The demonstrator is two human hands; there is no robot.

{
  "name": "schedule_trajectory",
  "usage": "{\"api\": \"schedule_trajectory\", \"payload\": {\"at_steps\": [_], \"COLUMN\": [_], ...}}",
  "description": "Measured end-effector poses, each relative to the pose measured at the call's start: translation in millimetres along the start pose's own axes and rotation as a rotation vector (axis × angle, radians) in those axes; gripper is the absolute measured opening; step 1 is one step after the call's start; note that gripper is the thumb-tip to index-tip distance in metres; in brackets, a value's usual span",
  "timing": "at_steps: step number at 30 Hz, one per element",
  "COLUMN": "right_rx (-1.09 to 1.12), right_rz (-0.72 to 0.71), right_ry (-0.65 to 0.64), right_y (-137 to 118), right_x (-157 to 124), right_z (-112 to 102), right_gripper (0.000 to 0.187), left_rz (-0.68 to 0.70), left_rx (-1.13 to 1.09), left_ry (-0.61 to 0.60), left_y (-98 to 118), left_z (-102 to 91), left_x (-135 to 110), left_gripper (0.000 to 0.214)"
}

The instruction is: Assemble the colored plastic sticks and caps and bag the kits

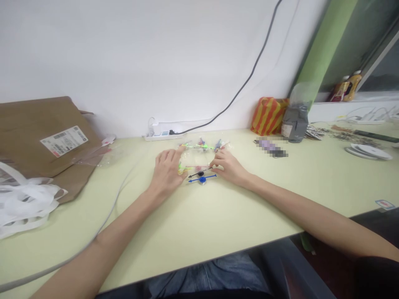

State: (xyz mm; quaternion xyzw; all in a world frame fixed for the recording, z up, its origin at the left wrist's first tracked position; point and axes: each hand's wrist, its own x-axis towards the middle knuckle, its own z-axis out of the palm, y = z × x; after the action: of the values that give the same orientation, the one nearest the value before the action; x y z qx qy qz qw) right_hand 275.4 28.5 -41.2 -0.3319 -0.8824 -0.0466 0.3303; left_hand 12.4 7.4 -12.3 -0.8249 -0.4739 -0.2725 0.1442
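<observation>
Several small arrow spinners with round hubs lie in the middle of the table. Nearest me is a blue arrow spinner [202, 180], with a black arrow spinner [200, 173] just behind it. A pink one [198, 168] lies behind the black one, and a green-hubbed one [205, 147] is farther back among clear plastic. My left hand [168, 168] rests at the left of the group, thumb and fingers apart, beside yellow-green pieces it partly covers. At the right, my right hand [229, 167] has its thumb and finger closed at the black arrow's right end.
A brown paper package [28, 128] and white strapping [25, 203] occupy the left. Against the wall are a power strip [162, 135], a striped bag [269, 116] and a grey bag [296, 122]. White discs [369, 151] lie right. A grey cable [115, 203] passes my left forearm.
</observation>
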Motion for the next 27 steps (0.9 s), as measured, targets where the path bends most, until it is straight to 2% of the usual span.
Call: {"api": "schedule_trajectory", "payload": {"at_steps": [8, 12, 17, 23, 25, 27], "right_rx": [-0.083, -0.114, -0.169, -0.152, -0.104, -0.092], "right_rz": [-0.043, -0.053, -0.062, 0.021, -0.004, -0.083], "right_ry": [-0.017, 0.130, 0.345, 0.566, 0.574, 0.520], "right_y": [3.5, 3.2, 4.8, 1.5, -6.3, -17.1], "right_x": [0.8, 1.7, 3.1, 1.4, 0.8, 0.8], "right_z": [8.1, -0.1, -25.6, -49.8, -49.2, -44.8], "right_gripper": [0.007, 0.013, 0.016, 0.015, 0.013, 0.012], "left_rz": [0.007, -0.007, -0.054, -0.042, -0.013, 0.021], "left_rx": [0.000, 0.011, 0.025, -0.008, -0.033, -0.066], "left_ry": [-0.010, -0.009, -0.017, 0.000, 0.011, 0.028], "left_y": [-1.3, -1.9, -1.5, -2.7, -1.7, 1.2], "left_z": [0.5, 0.5, -0.8, 2.5, 2.7, 1.5], "left_x": [0.0, 0.0, 0.1, -0.1, -0.3, -0.7], "left_gripper": [0.071, 0.073, 0.074, 0.077, 0.076, 0.077]}}
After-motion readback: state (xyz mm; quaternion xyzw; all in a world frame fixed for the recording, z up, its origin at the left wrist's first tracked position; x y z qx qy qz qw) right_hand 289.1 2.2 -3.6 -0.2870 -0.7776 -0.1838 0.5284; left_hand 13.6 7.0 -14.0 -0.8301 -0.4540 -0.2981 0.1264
